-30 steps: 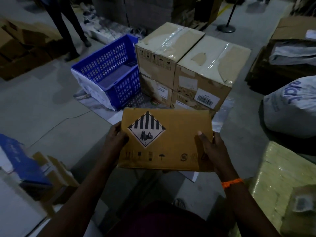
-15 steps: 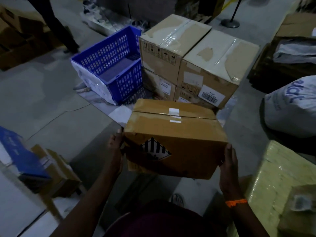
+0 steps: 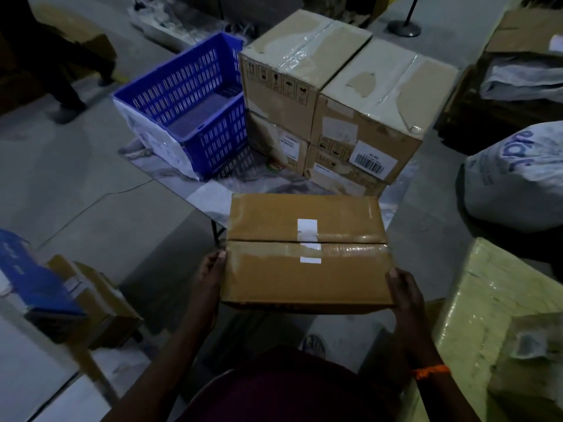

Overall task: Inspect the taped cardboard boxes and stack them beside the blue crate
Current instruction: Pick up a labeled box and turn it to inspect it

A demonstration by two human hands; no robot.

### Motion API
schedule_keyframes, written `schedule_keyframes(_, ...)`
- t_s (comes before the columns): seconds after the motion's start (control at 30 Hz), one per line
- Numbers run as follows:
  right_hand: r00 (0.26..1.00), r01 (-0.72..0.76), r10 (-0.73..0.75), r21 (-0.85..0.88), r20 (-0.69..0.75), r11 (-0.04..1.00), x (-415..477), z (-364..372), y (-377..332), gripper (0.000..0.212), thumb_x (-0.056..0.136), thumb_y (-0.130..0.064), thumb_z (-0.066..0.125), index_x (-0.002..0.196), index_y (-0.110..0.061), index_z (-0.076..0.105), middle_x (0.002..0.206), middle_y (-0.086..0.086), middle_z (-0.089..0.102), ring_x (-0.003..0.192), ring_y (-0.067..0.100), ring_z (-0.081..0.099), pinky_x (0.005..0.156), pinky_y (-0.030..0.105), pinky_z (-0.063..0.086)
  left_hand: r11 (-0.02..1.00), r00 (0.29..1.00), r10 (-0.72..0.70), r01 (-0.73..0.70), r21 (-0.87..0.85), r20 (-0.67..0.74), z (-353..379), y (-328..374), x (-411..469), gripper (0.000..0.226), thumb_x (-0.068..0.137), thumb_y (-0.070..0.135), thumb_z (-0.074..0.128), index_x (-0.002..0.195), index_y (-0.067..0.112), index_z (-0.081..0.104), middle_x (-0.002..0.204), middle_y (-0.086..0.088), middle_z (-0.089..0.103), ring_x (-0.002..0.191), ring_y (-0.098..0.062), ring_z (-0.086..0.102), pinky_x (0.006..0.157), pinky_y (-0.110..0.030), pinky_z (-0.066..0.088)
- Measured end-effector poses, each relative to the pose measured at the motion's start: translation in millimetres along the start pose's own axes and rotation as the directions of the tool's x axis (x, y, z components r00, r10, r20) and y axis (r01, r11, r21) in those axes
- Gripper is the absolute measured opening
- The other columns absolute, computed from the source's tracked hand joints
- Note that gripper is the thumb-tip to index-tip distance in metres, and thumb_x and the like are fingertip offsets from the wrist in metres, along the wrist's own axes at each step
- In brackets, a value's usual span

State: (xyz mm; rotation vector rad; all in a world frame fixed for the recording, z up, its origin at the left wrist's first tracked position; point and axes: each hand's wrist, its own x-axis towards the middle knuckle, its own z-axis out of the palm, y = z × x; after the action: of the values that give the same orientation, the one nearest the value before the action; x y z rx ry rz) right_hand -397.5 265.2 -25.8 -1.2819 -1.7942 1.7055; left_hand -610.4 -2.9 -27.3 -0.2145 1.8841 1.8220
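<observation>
Boxes of taped brown cardboard (image 3: 335, 95) sit stacked by the blue plastic crate (image 3: 189, 95); my left hand (image 3: 210, 278) and right hand (image 3: 405, 290) grip another taped box (image 3: 304, 254).

Brown taped rectangular cardboard box (image 3: 306, 254) shows white label strips; slotted blue plastic crate (image 3: 195, 105) beside pale tan stacked cartons (image 3: 332, 95), one wearing a black-striped white barcode sticker (image 3: 372, 157).
</observation>
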Motion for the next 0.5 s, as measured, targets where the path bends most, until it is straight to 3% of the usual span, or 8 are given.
schedule_keyframes(0.1,1.0,0.011,-0.011,-0.016,-0.012,1.0,16,0,-9,0.041,0.097,-0.046,0.065,0.133,-0.027,0.06,0.125,-0.001,0.069,0.114,0.018,0.066,0.097,0.049,0.056,0.997,0.999,0.022,-0.019,0.072,-0.032,5,16,9,0.025,0.104,0.036,0.053,0.12,0.02,0.064,0.117,-0.007,0.069,0.102,-0.024,0.066,0.082,-0.044,0.055)
schedule_keyframes(0.17,1.0,0.0,0.0,-0.072,0.0,0.997,35,-3,-17,0.051,0.097,-0.042,0.067,0.143,-0.023,0.053,0.131,0.001,0.064,0.115,0.02,0.064,0.092,0.04,0.056,0.991,0.999,0.047,-0.046,0.127,-0.002,9,29,20,0.032,0.101,0.036,0.055,0.129,0.023,0.062,0.123,-0.002,0.067,0.108,-0.017,0.063,0.081,-0.037,0.051)
schedule_keyframes(0.23,1.0,-0.017,0.02,-0.148,0.015,0.989,56,-1,-28,0.061,0.096,-0.046,0.068,0.147,-0.02,0.049,0.134,0.004,0.061,0.116,0.023,0.062,0.092,0.039,0.054,0.975,0.996,0.062,-0.073,0.208,0.056,13,43,31,0.041,0.093,0.039,0.055,0.132,0.028,0.062,0.126,0.002,0.067,0.112,-0.017,0.064,0.088,-0.04,0.054)
schedule_keyframes(0.3,0.997,-0.026,0.04,-0.202,0.068,0.979,75,5,-38,0.069,0.091,-0.056,0.071,0.147,-0.023,0.05,0.135,0.005,0.063,0.116,0.025,0.065,0.098,0.045,0.054,0.958,0.992,0.057,-0.086,0.274,0.112,19,55,42,0.038,0.094,0.03,0.056,0.13,0.029,0.065,0.12,0.0,0.071,0.108,-0.022,0.068,0.093,-0.048,0.057)
schedule_keyframes(0.4,0.987,0.021,0.02,-0.255,0.159,0.967,90,19,-46,0.071,0.077,-0.074,0.069,0.134,-0.033,0.061,0.123,-0.002,0.072,0.104,0.021,0.071,0.093,0.045,0.058,0.964,0.993,-0.002,-0.029,0.263,0.116,28,67,47,0.036,0.095,0.019,0.057,0.129,0.026,0.063,0.115,-0.006,0.071,0.103,-0.03,0.069,0.094,-0.056,0.056)
schedule_keyframes(0.5,0.985,0.077,-0.033,-0.263,0.167,0.962,82,30,-52,0.058,0.087,-0.066,0.065,0.133,-0.031,0.061,0.123,0.0,0.072,0.104,0.02,0.07,0.094,0.044,0.057,0.967,0.992,0.045,-0.072,0.244,0.114,25,69,38,0.037,0.093,0.013,0.062,0.126,0.031,0.063,0.115,-0.004,0.069,0.101,-0.028,0.069,0.09,-0.053,0.058)
